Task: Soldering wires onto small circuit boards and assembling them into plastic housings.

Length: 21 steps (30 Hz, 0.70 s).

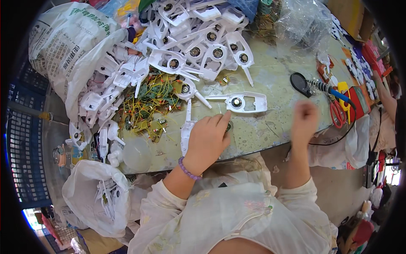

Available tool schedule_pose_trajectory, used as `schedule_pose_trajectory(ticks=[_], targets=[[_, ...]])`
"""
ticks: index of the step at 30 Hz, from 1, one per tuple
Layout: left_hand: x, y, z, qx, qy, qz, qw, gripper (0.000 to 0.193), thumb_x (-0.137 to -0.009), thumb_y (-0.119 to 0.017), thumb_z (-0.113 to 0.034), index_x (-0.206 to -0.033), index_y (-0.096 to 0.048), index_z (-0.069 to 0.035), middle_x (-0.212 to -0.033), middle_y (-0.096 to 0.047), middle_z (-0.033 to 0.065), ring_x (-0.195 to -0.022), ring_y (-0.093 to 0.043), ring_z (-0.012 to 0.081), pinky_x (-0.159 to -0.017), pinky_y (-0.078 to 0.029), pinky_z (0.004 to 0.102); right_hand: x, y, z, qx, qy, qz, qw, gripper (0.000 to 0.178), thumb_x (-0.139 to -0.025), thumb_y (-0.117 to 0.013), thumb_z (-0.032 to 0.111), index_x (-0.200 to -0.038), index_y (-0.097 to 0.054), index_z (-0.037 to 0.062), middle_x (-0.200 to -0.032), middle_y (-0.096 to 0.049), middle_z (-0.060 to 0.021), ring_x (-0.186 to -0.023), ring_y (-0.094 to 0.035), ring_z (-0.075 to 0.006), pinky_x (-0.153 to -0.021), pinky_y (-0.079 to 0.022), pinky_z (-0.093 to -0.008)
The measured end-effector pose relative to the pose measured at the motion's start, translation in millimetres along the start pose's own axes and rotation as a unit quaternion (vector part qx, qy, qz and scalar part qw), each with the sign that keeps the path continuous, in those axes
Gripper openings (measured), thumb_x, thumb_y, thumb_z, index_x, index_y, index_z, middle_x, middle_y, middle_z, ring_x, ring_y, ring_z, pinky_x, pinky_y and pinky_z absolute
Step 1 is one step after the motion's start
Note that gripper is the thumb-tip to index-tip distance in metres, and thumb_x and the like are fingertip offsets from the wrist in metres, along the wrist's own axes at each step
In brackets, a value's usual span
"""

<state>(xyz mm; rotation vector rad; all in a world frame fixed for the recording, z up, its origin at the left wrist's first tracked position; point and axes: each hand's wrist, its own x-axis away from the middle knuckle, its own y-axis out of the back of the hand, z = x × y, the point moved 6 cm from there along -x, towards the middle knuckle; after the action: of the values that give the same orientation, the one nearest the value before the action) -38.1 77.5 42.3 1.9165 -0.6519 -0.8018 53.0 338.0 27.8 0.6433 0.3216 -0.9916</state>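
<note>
My left hand (210, 139), with a purple bead bracelet at the wrist, is closed just in front of a white plastic shell (261, 103). A small dark green piece (229, 126) shows between its thumb and fingers; its kind is unclear. That shell lies flat, its handle to the left, with a round speaker (236, 102) set in it. Another white shell part (186, 131) lies beside my left hand, partly covered by it. Over the table's front edge at right, my right hand (305, 120) is smeared by motion, so its fingers cannot be read.
White shells (218, 53) are heaped at the back, beside green circuit boards with yellow wires (148, 101). A soldering iron (321, 86), red-handled scissors (337, 113) and a black round object (300, 84) lie at right. White bags (76, 55) crowd the left.
</note>
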Motion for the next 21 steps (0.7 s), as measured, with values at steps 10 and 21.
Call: schedule_pose_trajectory(ticks=[10,21], targets=[[51.3,37.0,60.5,0.406,0.1,-0.176,0.891,0.061,-0.076,-0.066,0.0,-0.133,-0.047,-0.001,-0.12,-0.06,0.0117,-0.106,-0.059,0.0202,-0.096,-0.045,0.0342,83.8,-89.2,104.9,0.114,0.343,0.336,0.87,0.031,-0.07,-0.064,0.006,-0.102,-0.063,0.0084,-0.084,-0.059,-0.0036,-0.083,-0.055,-0.022,-0.077,-0.041,-0.038],[64.8,35.2,68.0,0.419,0.089,-0.154,0.89,0.063,-0.075,-0.065,0.0,-0.135,-0.045,-0.003,-0.123,-0.06,0.0123,-0.109,-0.059,0.021,-0.097,-0.045,0.0346,71.7,-123.9,119.5,-0.225,-0.144,0.428,0.863,0.041,-0.078,-0.076,0.013,-0.115,-0.064,0.0019,-0.086,-0.062,-0.0059,-0.065,-0.053,-0.0094,-0.057,-0.045,-0.0254]])
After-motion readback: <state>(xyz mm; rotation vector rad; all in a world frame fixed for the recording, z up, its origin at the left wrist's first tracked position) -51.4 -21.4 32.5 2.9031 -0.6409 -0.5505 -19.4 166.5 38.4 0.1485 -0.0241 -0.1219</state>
